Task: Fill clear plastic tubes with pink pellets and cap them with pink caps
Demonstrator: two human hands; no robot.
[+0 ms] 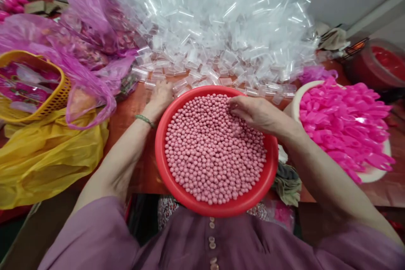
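A red basin (163,177) full of small pink pearly balls (211,152) stands in front of my body. My right hand (253,112) dips its fingertips into the balls near the far right rim. Its fingers are curled together, and whatever they hold is hidden. Beyond the basin's far left rim, my left hand (162,93) reaches down to the table, close to the near edge of a heap of clear plastic tubes (209,50). Blur and the angle hide whether its fingers grip a tube.
On the right, a white tub (295,101) is piled with bright pink plastic pieces (344,126). To the left are a yellow basket (65,93), a yellow plastic bag (53,156) and pink plastic bags (88,8). A red container (376,63) stands at the far right.
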